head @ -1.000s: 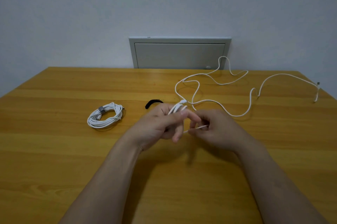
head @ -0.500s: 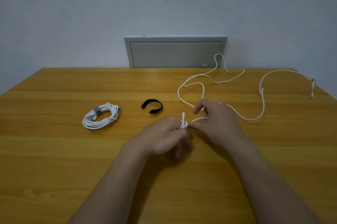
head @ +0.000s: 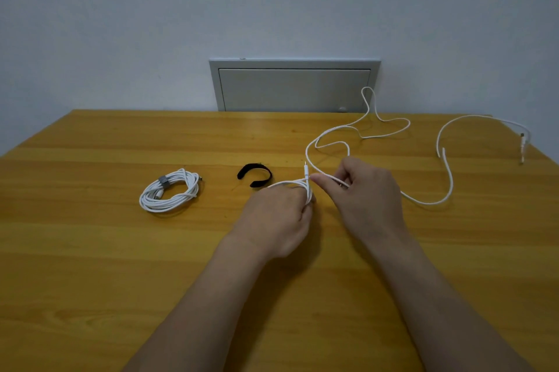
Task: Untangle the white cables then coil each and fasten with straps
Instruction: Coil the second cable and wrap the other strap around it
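Yellow-brown wooden table fills the near field. Grey metal wall panel stands behind its far edge, centre.

On the table, left of centre: coiled white cable bound with a grey strap. To its right, apart from it: black curved fabric strap.

Right of the strap, mid-table: left hand, turns of the loose white cable round its fingers. Right hand is just beside it on the right, pinching the same cable.

From the hands the cable runs back toward the panel, loops, then trails right. Its metal-tipped plug end lies near the table's far right edge.
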A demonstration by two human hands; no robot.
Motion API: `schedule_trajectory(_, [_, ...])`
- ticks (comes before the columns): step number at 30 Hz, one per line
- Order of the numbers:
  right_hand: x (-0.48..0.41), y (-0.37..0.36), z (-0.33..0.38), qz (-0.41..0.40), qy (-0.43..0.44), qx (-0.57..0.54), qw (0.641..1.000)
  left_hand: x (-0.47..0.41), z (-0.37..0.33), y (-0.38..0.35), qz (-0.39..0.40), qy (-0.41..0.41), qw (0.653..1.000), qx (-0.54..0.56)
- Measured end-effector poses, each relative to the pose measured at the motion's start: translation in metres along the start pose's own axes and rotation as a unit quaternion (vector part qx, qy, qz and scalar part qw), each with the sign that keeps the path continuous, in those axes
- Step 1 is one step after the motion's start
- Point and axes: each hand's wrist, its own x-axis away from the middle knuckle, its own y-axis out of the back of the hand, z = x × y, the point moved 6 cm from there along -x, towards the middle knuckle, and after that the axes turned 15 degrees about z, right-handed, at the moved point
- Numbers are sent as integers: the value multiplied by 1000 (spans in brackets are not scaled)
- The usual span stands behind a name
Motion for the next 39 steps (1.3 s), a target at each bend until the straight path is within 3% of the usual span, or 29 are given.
schedule_trajectory(6, [2,-10,8,19,78,-142,987,-1,4,0,-10,14,999,46])
schedule_trajectory(9, [5,-20,15,99,104,-219,965,-2,17,3,-58,45,993,98])
schedule_trajectory(11, [7,-29,21,158,108,-276,942,0,25,8,-96,42,976,191])
schedule_trajectory(14, [9,-36,25,196,103,-315,923,3,30,11,-115,10,913,391])
schedule_trajectory(19, [12,-40,23,228,53,-357,904,2,31,16,-128,-38,824,550])
schedule_trajectory(24, [13,-48,21,253,10,-348,903,-1,27,17,-127,-64,793,592])
schedule_trajectory(26, [15,-49,21,267,6,-338,903,-4,27,15,-122,-75,765,627])
schedule_trajectory(30, [15,-48,23,292,25,-346,891,-6,24,15,-103,-129,655,737])
schedule_trajectory(33, [13,-50,21,300,46,-283,910,-5,23,17,-84,-165,591,785])
schedule_trajectory(35, [12,-51,20,296,56,-250,920,-5,26,18,-90,-168,574,796])
schedule_trajectory(39, [10,-52,15,281,19,-298,912,-3,28,22,-102,-185,549,809])
